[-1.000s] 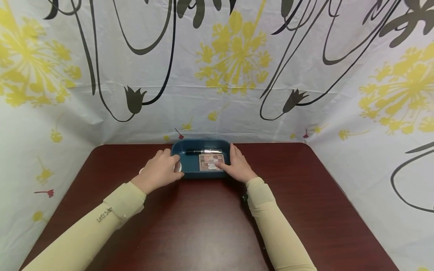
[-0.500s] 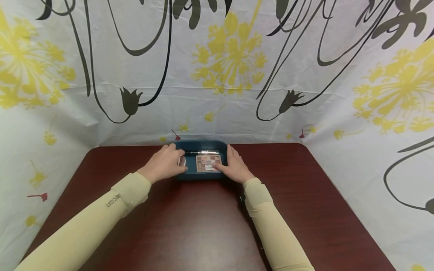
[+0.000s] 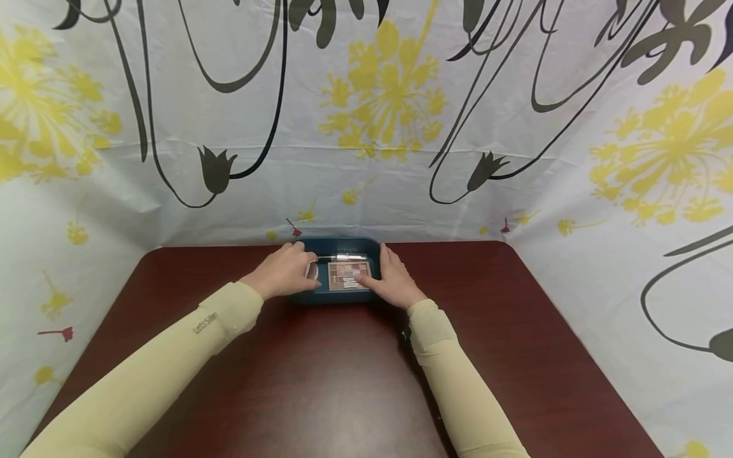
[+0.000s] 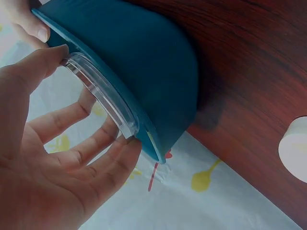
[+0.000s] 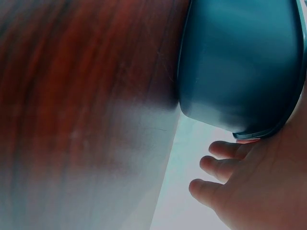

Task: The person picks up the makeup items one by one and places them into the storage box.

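Note:
A blue plastic tray stands near the table's back edge. At its left end my left hand holds a round, clear-edged compact between thumb and fingertips, right at the tray's rim. Only a pale sliver of the compact shows in the head view. My right hand grips the tray's right end, with the thumb inside over an eyeshadow palette and the fingers outside along the wall. Behind the palette lies a slim, shiny tube, its left part covered by my left hand.
A white round object sits on the table beside the tray's left end in the left wrist view. The dark red wooden table meets a white curtain with yellow and grey plant prints at the back and sides.
My left hand has moved right with the compact, further over the tray's left end. My right hand keeps its place on the tray. The view has shifted slightly.

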`<state>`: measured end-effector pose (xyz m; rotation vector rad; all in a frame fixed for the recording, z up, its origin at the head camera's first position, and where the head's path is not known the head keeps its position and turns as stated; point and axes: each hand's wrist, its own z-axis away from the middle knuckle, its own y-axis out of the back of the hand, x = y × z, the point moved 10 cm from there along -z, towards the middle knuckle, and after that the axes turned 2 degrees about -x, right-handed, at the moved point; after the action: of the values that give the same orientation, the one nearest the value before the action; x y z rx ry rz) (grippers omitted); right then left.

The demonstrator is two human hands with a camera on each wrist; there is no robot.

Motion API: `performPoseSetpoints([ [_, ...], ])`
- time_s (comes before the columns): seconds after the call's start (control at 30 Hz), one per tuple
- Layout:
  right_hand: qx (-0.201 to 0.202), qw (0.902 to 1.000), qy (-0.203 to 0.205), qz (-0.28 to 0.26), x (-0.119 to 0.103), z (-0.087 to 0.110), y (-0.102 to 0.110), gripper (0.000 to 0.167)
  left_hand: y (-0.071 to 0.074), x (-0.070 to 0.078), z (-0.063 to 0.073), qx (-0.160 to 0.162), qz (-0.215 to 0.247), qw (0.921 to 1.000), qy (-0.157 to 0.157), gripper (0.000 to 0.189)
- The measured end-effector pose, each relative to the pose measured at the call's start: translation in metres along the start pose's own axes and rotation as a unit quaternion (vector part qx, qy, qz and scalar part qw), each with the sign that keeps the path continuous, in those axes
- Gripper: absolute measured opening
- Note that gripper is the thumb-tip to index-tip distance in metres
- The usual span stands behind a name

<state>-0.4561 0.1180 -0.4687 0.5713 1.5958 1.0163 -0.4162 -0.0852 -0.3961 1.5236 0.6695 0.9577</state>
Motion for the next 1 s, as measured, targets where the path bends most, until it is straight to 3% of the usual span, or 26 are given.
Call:
performPoseSetpoints([
  [0.5, -0.001, 1.0, -0.003, 0.0, -0.001, 0.002, 0.002, 0.109, -0.016, 0.004, -0.018, -0.044, 0.006, 0.9986, -0.03, 0.023],
  [0.8, -0.003, 1.0, -0.009, 0.001, 0.0, 0.002, 0.002, 0.109, -0.025, 0.004, -0.029, -0.088, 0.03, 0.9951, -0.034, 0.017],
  [1.0, -0.003, 1.0, -0.007, 0.0, -0.001, 0.002, 0.002, 0.112, -0.034, 0.002, -0.034, -0.106, 0.019, 0.9938, -0.028, 0.009],
])
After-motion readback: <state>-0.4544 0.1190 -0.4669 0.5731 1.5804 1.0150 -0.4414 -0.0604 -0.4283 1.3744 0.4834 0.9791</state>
